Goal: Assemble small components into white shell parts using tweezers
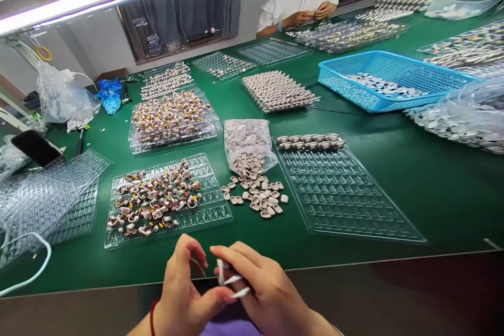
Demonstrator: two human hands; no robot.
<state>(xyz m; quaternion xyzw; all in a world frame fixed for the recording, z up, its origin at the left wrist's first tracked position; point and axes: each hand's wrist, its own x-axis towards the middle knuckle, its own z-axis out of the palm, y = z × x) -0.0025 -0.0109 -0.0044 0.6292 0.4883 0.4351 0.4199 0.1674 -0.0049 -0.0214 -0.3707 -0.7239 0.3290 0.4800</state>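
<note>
Both hands are close together at the table's near edge. My right hand is closed on a small white curved part, pinched near its fingertips. Two white pointed tips show beside that part; I cannot tell what they belong to. My left hand, a red band at its wrist, has its fingers curved and apart, with the thumb reaching toward the part. Beyond it lies a clear tray of small beige curved parts with yellow and red bits. Beige oval shells spill from a plastic bag.
On the right, a clear tray has shells along its far row. Behind are stacked filled trays, a shell-filled tray and a blue basket. Clear trays and a phone lie left. A person works across the table.
</note>
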